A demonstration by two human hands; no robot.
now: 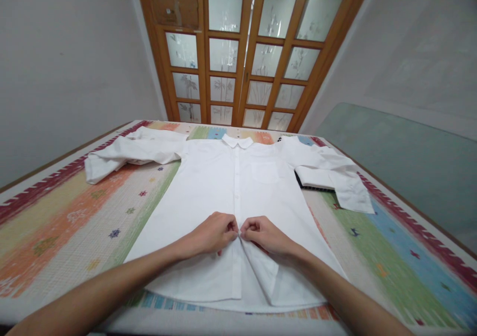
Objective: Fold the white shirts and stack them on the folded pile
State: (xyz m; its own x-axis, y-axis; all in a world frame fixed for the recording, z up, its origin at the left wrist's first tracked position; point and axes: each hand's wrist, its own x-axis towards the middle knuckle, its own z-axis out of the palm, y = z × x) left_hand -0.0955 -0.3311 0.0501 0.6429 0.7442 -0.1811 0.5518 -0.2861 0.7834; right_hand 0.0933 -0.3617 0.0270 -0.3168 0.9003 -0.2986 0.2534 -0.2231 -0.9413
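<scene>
A white button-up shirt (208,192) lies front side up, its collar at the far end and both sleeves spread out to the sides. Along its front placket, the upper part is closed, while the lower right front panel is lifted and folded aside below my hands. My left hand (219,231) pinches the placket edge from the left. From the right, my right hand (263,231) pinches the other front edge, with its fingertips almost touching the left ones. Any button between the fingers is hidden.
Under the shirt is a bed or table top with a colourful striped cover (112,216). A dark, flat object (316,188) shows partly beneath the right sleeve. A pale green panel (402,162) stands along the right side. Wooden glass-paned doors (242,52) are beyond the far edge.
</scene>
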